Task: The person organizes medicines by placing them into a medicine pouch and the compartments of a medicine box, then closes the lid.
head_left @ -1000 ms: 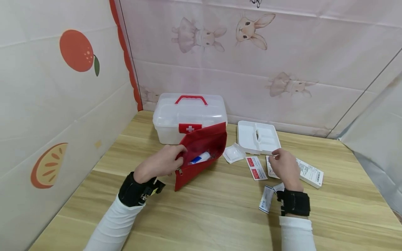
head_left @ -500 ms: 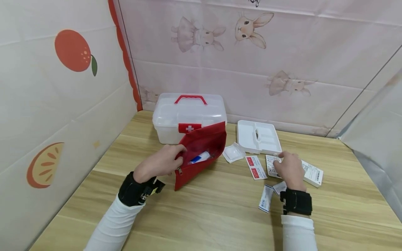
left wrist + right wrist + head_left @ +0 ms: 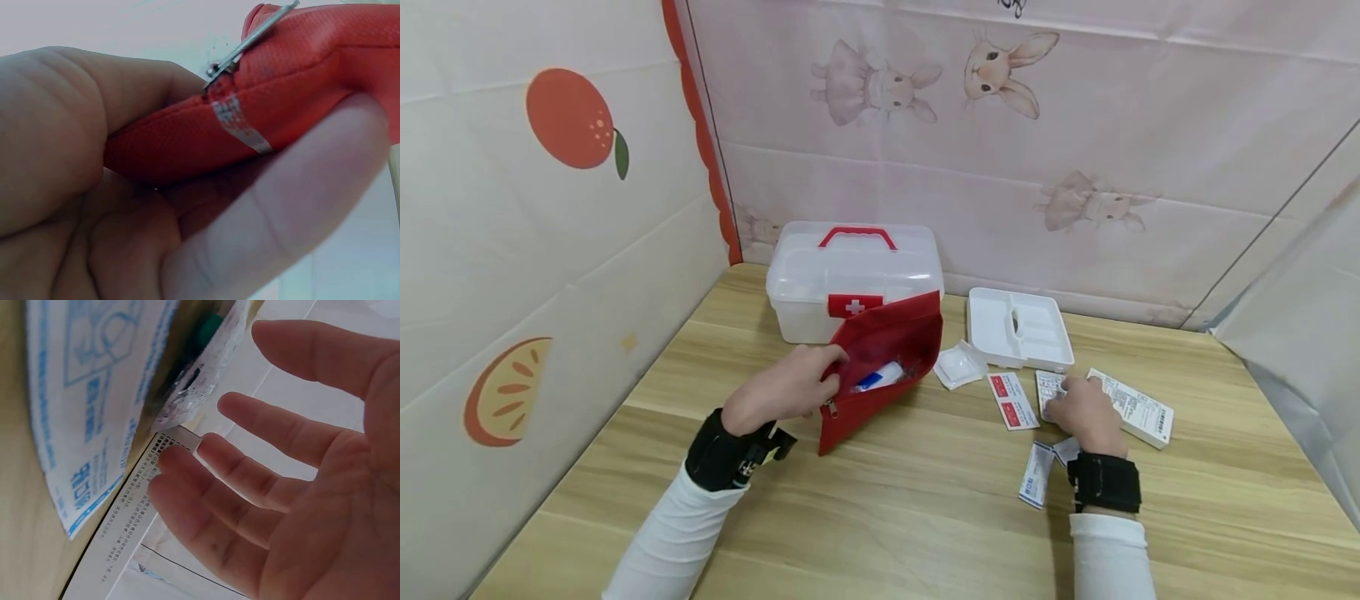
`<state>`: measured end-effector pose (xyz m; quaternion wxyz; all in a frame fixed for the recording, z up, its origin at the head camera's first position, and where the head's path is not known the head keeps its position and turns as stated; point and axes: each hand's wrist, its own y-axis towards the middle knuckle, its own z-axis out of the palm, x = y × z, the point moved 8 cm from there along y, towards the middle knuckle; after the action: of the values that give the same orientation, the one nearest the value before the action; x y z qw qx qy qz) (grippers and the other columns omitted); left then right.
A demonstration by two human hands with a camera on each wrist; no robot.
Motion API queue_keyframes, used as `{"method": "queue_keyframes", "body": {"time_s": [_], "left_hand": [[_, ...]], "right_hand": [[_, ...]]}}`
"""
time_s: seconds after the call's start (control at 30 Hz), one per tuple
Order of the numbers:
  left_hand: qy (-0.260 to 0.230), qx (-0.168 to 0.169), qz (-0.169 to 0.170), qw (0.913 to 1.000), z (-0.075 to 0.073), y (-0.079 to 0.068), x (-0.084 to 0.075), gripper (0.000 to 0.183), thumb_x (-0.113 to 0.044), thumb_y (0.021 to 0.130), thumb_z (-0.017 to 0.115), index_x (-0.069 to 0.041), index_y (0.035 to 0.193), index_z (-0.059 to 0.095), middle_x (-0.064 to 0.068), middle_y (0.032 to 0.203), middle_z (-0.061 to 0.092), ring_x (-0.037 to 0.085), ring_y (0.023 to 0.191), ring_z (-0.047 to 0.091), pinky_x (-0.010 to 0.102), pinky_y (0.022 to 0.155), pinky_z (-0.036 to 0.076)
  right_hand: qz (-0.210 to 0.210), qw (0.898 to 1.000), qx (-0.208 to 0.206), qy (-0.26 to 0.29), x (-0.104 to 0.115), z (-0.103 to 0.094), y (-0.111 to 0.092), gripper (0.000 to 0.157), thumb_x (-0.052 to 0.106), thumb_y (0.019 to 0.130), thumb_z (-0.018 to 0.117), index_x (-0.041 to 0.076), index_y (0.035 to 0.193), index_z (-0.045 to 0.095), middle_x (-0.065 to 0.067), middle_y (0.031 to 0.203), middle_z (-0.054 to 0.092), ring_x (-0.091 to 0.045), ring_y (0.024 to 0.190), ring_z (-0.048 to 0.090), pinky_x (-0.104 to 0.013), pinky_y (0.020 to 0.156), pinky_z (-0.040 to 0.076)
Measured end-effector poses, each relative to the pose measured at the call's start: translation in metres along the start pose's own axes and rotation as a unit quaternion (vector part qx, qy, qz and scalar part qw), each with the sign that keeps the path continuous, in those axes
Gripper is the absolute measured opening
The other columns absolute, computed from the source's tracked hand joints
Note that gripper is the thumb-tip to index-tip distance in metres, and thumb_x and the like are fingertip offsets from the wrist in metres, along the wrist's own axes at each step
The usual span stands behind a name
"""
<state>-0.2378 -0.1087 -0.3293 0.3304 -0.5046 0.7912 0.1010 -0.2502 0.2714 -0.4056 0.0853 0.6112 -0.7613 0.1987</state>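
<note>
In the head view my left hand (image 3: 786, 390) holds the near-left edge of a red zip pouch (image 3: 898, 333). The pouch gapes, and a white and blue item (image 3: 880, 377) shows inside. From the left wrist, the thumb and fingers grip the red fabric beside a metal zipper pull (image 3: 253, 44). My right hand (image 3: 1086, 414) hovers over a small printed packet (image 3: 1047, 388), partly covering it. In the right wrist view its fingers are apart and gently bent, with nothing gripped. A crinkled packet (image 3: 200, 381) and a white printed box (image 3: 125, 531) lie just beyond the fingertips.
A clear first-aid box (image 3: 857, 267) with a red handle stands behind the pouch. Right of it are a white tray (image 3: 992, 329), a square white packet (image 3: 960, 365) and a red-and-white card (image 3: 1012, 402). Blue-and-white sachets (image 3: 1036, 475) lie nearer on the wooden table (image 3: 880, 517).
From near the tray's front edge, my right hand has come toward me and down to the printed packet, uncovering more of the white box. The left hand and pouch stay in place.
</note>
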Motion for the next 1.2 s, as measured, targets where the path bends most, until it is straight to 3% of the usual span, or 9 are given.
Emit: {"method": "queue_keyframes", "body": {"time_s": [0.3,0.47,0.7,0.87,1.2], "left_hand": [[-0.003,0.003,-0.002,1.0,0.0,0.0,0.0,0.036,-0.006,0.095,0.06,0.001,0.13,0.055,0.012,0.104,0.061,0.018,0.063,0.057,0.025,0.054,0.053],[-0.003,0.004,-0.003,1.0,0.001,0.0,0.001,0.036,-0.007,0.095,0.06,0.001,0.13,0.055,0.012,0.104,0.061,0.018,0.063,0.057,0.025,0.054,0.053],[-0.004,0.002,0.0,1.0,0.001,0.0,0.001,0.036,-0.007,0.095,0.061,0.0,0.129,0.055,0.012,0.105,0.061,0.018,0.063,0.057,0.025,0.054,0.053],[-0.003,0.002,0.003,1.0,0.001,0.0,0.0,0.035,-0.006,0.095,0.06,0.001,0.129,0.055,0.012,0.101,0.06,0.018,0.058,0.055,0.025,0.054,0.053],[-0.003,0.003,0.003,1.0,0.002,-0.002,0.0,0.035,-0.006,0.095,0.06,0.001,0.13,0.055,0.011,0.098,0.061,0.018,0.055,0.054,0.026,0.054,0.052]], "right_hand": [[-0.007,1.0,-0.018,0.0,0.001,-0.001,-0.001,0.029,0.015,0.083,0.069,-0.007,0.102,0.067,-0.031,0.107,0.043,-0.036,0.08,0.05,-0.039,0.058,0.041],[0.0,1.0,-0.019,0.003,-0.001,0.0,-0.001,0.039,0.015,0.084,0.068,-0.009,0.114,0.064,-0.033,0.112,0.043,-0.038,0.084,0.051,-0.041,0.06,0.044],[0.012,0.999,-0.02,0.028,-0.005,-0.003,-0.002,0.056,0.009,0.087,0.058,-0.011,0.138,0.045,-0.04,0.125,0.036,-0.043,0.092,0.051,-0.049,0.069,0.047],[0.022,0.999,-0.033,0.021,-0.014,-0.008,-0.004,0.054,0.007,0.089,0.054,-0.012,0.138,0.041,-0.042,0.126,0.037,-0.045,0.095,0.05,-0.051,0.07,0.047],[0.053,0.998,-0.029,0.026,-0.031,-0.007,-0.003,0.058,0.008,0.085,0.064,-0.016,0.132,0.043,-0.038,0.116,0.039,-0.042,0.09,0.049,-0.048,0.066,0.045]]}}
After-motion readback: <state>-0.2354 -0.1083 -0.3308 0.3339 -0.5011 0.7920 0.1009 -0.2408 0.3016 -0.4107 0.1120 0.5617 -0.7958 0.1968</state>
